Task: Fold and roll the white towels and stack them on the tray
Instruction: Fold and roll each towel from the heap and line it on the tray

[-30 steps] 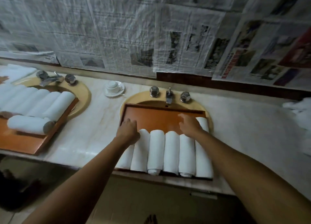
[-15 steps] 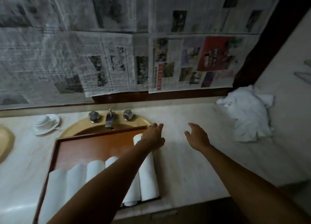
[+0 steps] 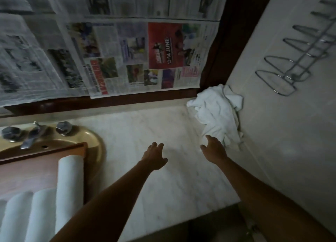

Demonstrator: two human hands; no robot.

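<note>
- Reaching forward over the counter (image 3: pixel 145 125), both bare arms stretch from the lower edge of the view toward the far right corner.
- Left hand (image 3: pixel 154 157): palm down, above the bare marble, fingers loosely spread and slightly bent, holding nothing. Whether it touches the counter cannot be told.
- Right hand (image 3: pixel 214 148): further out, palm down, fingers relaxed and apart, thumb spread to the left. Its fingertips sit at the near edge of the crumpled towel (image 3: pixel 217 112); no grip shows, and actual contact cannot be told.
- The crumpled towel lies in a heap in the counter's far right corner, against the side wall (image 3: pixel 283 132).
- Rolled towels (image 3: pixel 70 185) lie side by side on the tray (image 3: pixel 27 170) at lower left, the tray resting across the sink (image 3: pixel 94 141). They are well apart from both hands.
- A tap (image 3: pixel 31 134) stands behind the sink.
- Newspaper (image 3: pixel 127 56) covers the back wall.
- A wire rack (image 3: pixel 298 63) hangs on the side wall above the heap.
</note>
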